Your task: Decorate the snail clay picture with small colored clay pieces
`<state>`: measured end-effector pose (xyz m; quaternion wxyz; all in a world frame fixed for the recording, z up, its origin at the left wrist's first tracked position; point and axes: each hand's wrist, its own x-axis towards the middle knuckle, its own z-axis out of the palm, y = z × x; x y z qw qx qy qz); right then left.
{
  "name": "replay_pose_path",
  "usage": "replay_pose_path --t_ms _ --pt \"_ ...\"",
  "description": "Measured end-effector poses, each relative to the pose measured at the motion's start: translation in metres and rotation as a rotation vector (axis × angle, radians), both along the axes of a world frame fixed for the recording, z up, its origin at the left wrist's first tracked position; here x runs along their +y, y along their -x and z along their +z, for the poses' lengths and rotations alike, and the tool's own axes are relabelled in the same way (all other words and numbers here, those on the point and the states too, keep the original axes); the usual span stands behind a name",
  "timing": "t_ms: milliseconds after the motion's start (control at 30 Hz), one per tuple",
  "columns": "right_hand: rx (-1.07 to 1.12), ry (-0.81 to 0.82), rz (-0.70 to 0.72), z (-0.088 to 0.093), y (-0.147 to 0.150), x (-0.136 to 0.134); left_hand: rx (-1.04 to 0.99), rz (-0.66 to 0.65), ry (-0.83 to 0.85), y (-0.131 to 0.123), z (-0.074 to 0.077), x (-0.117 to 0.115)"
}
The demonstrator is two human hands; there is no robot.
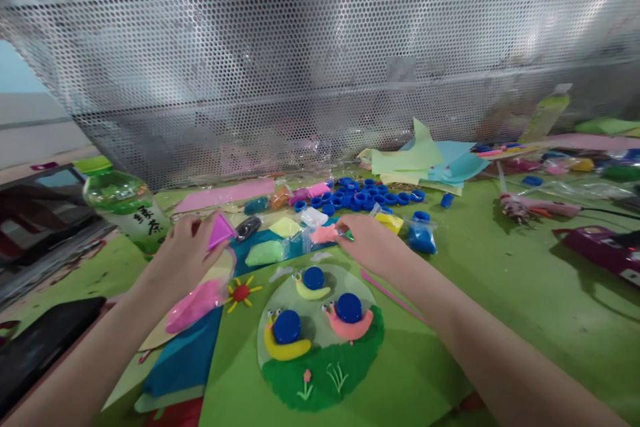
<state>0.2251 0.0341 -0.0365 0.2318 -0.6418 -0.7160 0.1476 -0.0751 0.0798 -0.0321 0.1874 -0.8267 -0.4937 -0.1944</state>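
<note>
My left hand (pixel 187 250) holds a purple triangular piece (pixel 220 231) over the left side of the table, beside the green tea bottle (pixel 123 203). My right hand (pixel 367 237) is closed at the fingertips next to a bag of salmon-coloured clay (pixel 324 234); a small green bit shows at the fingers, and what they grip is partly hidden. Below and between the hands lies a green sheet (pixel 235 367) with a clay picture. On it are yellow (pixel 287 349), pale yellow and pink snails with blue bottle-cap shells, grass, a flower and a red-and-yellow sun (pixel 241 292).
Many blue bottle caps (pixel 360 199) are heaped behind the hands among bagged clay. A pink stick (pixel 393 295) lies by my right forearm. Coloured paper (pixel 410 159) is piled at the back. At right sits a glue gun (pixel 540 205); at left, a black phone (pixel 55 340).
</note>
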Motion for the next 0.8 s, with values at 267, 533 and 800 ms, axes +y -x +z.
replay_pose_path --t_ms 267,533,800 --pt "0.242 -0.084 0.228 0.028 0.01 -0.02 0.035 -0.111 0.09 -0.033 0.009 -0.042" --pt "0.489 -0.097 0.551 0.033 0.024 -0.042 -0.023 -0.323 -0.117 -0.062 0.007 -0.072" --pt "0.5 0.04 0.519 0.029 0.034 -0.045 -0.094 -0.32 -0.191 -0.065 0.002 -0.081"
